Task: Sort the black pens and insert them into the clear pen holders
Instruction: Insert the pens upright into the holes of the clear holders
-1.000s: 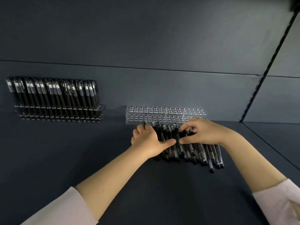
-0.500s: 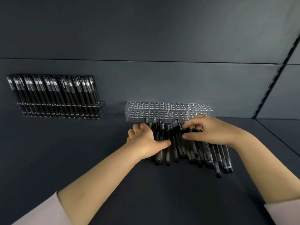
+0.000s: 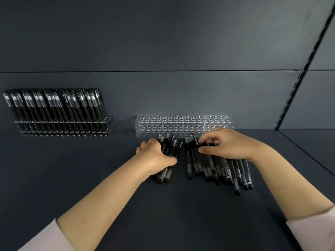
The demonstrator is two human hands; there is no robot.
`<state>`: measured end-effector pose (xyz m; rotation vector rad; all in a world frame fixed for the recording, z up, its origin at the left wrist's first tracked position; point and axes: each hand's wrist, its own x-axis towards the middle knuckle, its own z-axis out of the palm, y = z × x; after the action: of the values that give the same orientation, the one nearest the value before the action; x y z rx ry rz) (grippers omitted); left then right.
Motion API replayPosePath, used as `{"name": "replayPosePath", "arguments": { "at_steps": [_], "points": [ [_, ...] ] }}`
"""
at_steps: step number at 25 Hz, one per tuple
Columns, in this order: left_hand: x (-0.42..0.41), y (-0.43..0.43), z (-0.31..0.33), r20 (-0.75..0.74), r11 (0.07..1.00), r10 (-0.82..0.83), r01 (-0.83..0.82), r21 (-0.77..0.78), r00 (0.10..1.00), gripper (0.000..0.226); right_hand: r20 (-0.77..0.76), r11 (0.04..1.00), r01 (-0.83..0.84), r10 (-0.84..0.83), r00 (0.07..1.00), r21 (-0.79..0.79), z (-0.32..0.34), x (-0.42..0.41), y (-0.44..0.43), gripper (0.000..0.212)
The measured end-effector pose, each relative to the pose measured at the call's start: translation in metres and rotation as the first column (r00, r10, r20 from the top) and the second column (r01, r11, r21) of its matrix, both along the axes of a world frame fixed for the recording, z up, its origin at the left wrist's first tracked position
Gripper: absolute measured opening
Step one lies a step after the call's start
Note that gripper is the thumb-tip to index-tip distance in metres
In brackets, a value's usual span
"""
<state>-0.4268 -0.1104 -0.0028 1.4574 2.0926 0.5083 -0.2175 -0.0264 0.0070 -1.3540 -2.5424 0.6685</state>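
We are gripping a small bundle (image 3: 171, 151) of black pens in our left hand (image 3: 154, 157), lying flat and pointing away from us. Just right of that grip, a larger pile (image 3: 217, 171) is lying fanned under our right hand (image 3: 226, 145), which is pinching a pen near its far end. Just beyond both grips, an empty clear holder (image 3: 181, 122) is standing. Well left of them, a full holder (image 3: 63, 124) is carrying leaning pens.

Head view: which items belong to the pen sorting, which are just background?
Job: left hand gripping pen bundle; right hand pinching in loose pile; empty clear holder; filled holder.
Background: shelf surface; slotted upright rail.
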Motion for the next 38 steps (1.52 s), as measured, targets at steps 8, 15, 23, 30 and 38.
{"name": "replayPosePath", "arguments": {
  "at_steps": [8,15,23,30,38],
  "points": [
    [-0.014,0.001,0.003,0.010,0.999,-0.040,0.040,-0.018,0.999,0.053,-0.009,0.997,0.021,-0.020,1.000,0.076,-0.005,-0.002,0.002,0.034],
    [-0.013,-0.003,0.007,-0.024,0.999,-0.047,0.048,0.021,0.999,0.063,-0.028,0.994,0.038,-0.036,0.999,0.107,-0.006,-0.003,0.001,0.033],
    [-0.005,-0.009,0.011,0.011,0.998,-0.050,0.050,0.035,0.999,0.056,-0.043,0.990,0.053,-0.047,0.998,0.134,-0.006,-0.004,-0.004,0.031],
    [-0.009,-0.010,0.012,0.090,0.999,-0.036,0.034,0.029,0.995,0.076,-0.070,0.991,0.060,-0.052,0.996,0.122,-0.005,-0.004,-0.009,0.031],
    [-0.040,-0.010,0.026,0.608,0.998,0.051,-0.017,-0.062,0.792,0.092,-0.406,0.990,0.138,-0.141,0.903,-0.037,0.009,-0.021,-0.025,0.027]
  ]
}}
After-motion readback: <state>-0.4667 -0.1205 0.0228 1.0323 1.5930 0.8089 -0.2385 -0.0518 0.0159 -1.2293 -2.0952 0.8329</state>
